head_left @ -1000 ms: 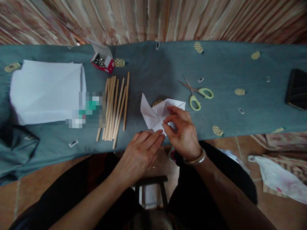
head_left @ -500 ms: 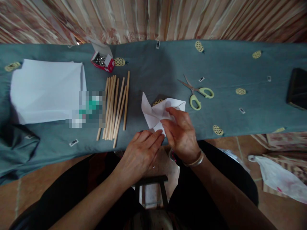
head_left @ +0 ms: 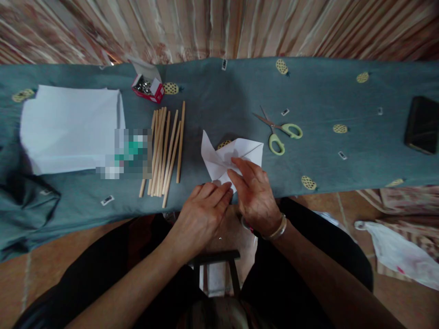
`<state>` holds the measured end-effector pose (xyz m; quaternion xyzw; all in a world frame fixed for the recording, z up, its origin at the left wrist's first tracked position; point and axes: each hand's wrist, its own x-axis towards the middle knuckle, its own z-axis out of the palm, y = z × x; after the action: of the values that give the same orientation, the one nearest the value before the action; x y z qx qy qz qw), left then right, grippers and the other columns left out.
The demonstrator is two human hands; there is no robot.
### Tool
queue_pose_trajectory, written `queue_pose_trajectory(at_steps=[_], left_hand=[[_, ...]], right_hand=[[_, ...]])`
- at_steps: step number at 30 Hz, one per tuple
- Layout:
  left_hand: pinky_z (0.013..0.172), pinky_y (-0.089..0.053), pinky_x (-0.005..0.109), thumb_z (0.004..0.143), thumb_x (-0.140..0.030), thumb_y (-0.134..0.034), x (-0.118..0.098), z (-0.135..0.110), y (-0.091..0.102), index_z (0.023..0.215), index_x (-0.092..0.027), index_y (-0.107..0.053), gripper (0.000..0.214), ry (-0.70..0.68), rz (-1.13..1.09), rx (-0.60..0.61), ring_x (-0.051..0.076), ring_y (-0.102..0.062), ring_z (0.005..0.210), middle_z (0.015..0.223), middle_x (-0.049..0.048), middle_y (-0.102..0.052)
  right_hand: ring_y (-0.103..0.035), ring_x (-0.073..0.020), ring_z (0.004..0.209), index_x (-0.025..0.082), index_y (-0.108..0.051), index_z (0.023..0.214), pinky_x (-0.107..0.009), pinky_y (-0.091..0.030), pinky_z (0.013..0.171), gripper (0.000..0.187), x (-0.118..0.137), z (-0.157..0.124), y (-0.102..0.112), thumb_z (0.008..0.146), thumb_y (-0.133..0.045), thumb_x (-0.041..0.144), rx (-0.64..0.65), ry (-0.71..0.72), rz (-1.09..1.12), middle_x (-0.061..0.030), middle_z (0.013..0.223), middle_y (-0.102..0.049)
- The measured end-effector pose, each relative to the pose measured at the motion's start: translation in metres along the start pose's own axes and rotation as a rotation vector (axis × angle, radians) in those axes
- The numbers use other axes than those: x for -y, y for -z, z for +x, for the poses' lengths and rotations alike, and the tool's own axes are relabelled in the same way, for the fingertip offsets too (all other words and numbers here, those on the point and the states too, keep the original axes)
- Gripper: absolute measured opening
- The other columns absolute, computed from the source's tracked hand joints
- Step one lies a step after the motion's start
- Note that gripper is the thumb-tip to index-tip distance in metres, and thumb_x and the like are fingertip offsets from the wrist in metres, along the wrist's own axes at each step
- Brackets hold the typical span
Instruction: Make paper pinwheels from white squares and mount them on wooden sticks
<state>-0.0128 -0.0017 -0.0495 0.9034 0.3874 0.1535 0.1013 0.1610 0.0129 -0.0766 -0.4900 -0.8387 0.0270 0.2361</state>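
A folded white paper pinwheel [head_left: 248,148] with raised points lies near the front edge of the cloth-covered table. My left hand [head_left: 205,208] has its fingers held together over the pinwheel's near corner, gripping it there. From the right, my right hand [head_left: 255,192] presses on the middle of the same paper with bent fingers, its thumb low beside the index finger. The undersides of both hands are hidden. Just right of the paper, a pair of scissors [head_left: 273,125] with pale green handles rests with its blades apart.
Several wooden sticks [head_left: 170,157] lie left of the paper. Behind them stands an opened red box [head_left: 149,89] of small metal pins. A stack of white paper [head_left: 72,128] lies at the left, beside a blurred green-and-white patch. A dark object [head_left: 421,125] sits far right on the tablecloth [head_left: 318,96].
My right hand has shifted slightly left, and its fingers have come down onto the middle of the pinwheel. My left hand stays at the near corner. The view has moved a little.
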Motion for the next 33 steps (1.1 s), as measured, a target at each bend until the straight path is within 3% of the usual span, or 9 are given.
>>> queue_pose_trajectory(at_steps=[12,27,33], left_hand=[[0.080,-0.049,0.040,0.093,-0.016,-0.051,0.000,-0.002,0.000,0.122,-0.007,-0.060,0.031,0.027,-0.026,0.031,0.026,-0.056,0.101,0.127,0.0140,-0.065],[0.079,-0.049,0.039,0.094,-0.016,-0.051,0.004,-0.002,-0.003,0.121,-0.008,-0.060,0.029,0.021,-0.039,0.012,0.025,-0.056,0.101,0.124,0.0131,-0.066],[0.081,-0.049,0.039,0.095,-0.017,-0.050,0.003,-0.002,-0.004,0.119,-0.009,-0.061,0.028,0.024,-0.035,-0.003,0.025,-0.057,0.101,0.123,0.0130,-0.067]], right_hand=[[-0.047,-0.0339,0.131,0.034,-0.054,0.126,-0.055,-0.044,0.099,0.037,-0.003,-0.009,0.010,0.094,-0.042,0.020,0.077,-0.087,0.097,-0.0065,0.143,-0.052],[-0.050,-0.0315,0.128,0.027,-0.063,0.116,-0.055,-0.044,0.101,0.031,-0.006,-0.011,0.016,0.095,-0.043,0.018,0.031,-0.075,0.121,-0.0093,0.139,-0.056],[-0.050,-0.0306,0.129,0.030,-0.061,0.119,-0.054,-0.044,0.103,0.034,-0.006,-0.006,0.018,0.094,-0.042,0.019,0.031,-0.070,0.146,-0.0071,0.139,-0.056]])
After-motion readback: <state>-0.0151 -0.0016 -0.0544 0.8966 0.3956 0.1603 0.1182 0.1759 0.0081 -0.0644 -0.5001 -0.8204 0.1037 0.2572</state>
